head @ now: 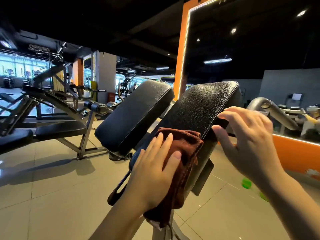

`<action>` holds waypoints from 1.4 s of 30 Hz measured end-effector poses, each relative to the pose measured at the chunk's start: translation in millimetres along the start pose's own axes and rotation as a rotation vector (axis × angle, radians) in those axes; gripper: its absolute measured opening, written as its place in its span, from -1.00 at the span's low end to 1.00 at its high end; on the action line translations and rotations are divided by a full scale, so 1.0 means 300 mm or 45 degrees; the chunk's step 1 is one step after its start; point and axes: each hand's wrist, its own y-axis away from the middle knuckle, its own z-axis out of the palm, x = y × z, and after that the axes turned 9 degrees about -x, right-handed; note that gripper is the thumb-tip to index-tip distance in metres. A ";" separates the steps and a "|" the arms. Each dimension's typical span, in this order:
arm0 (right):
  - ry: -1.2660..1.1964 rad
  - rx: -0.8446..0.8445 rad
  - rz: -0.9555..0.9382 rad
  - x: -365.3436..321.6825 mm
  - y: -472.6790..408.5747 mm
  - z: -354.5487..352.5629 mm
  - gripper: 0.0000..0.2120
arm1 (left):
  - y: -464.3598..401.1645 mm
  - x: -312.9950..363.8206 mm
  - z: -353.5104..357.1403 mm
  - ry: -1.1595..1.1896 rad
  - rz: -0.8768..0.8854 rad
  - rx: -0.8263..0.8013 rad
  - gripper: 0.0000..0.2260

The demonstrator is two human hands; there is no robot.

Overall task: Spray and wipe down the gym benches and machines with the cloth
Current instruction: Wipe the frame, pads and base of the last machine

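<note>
The left hand (155,163), fingers spread flat, is pressing the brown cloth (183,153) on the near pad (199,108) of the bench while the right hand (245,135), fingers loosely spread, is steadying the pad's right edge; overlapping strokes with even pressure would be serving best

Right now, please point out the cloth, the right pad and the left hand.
cloth (186,146): head view, its upper fold.
right pad (199,108): head view, its top face.
left hand (155,163): head view, its back.
</note>
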 end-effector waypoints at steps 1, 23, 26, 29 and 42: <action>0.069 -0.002 0.029 0.037 -0.006 0.008 -0.59 | -0.036 -0.001 -0.016 0.016 0.019 0.000 -0.61; -0.088 0.417 -0.130 0.151 -0.019 0.123 -0.76 | -0.175 0.044 -0.070 -0.210 0.552 -0.111 -0.45; -0.133 0.452 -0.088 0.135 -0.021 0.125 -0.74 | -0.125 0.047 -0.054 -0.142 0.528 -0.111 -0.51; -0.185 0.469 -0.062 0.136 -0.026 0.123 -0.71 | -0.186 0.108 -0.054 -0.114 0.492 -0.106 -0.52; -0.143 0.432 -0.075 0.193 -0.022 0.152 -0.71 | -0.856 0.236 -0.124 -0.184 0.552 0.119 -0.64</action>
